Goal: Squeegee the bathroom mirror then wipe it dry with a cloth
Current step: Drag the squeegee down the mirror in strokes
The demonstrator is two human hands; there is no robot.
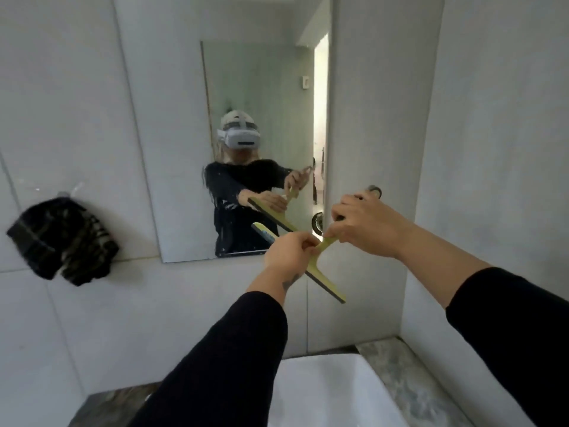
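A yellow-green squeegee (327,285) with a dark rubber blade is held slantwise in front of the mirror's lower right corner. My left hand (288,252) grips it where the handle meets the blade. My right hand (365,226) pinches the end of the short handle between thumb and finger. The mirror (261,97) hangs on the white tiled wall and reflects a person with a headset and the squeegee. A dark striped cloth (63,241) hangs from a hook on the wall at the left, apart from both hands.
A white sink (326,392) lies below my arms, set in a marbled counter (397,362). A white wall (480,149) juts out close on the right. A small dark ring-shaped thing (374,190) shows just past my right hand's fingers.
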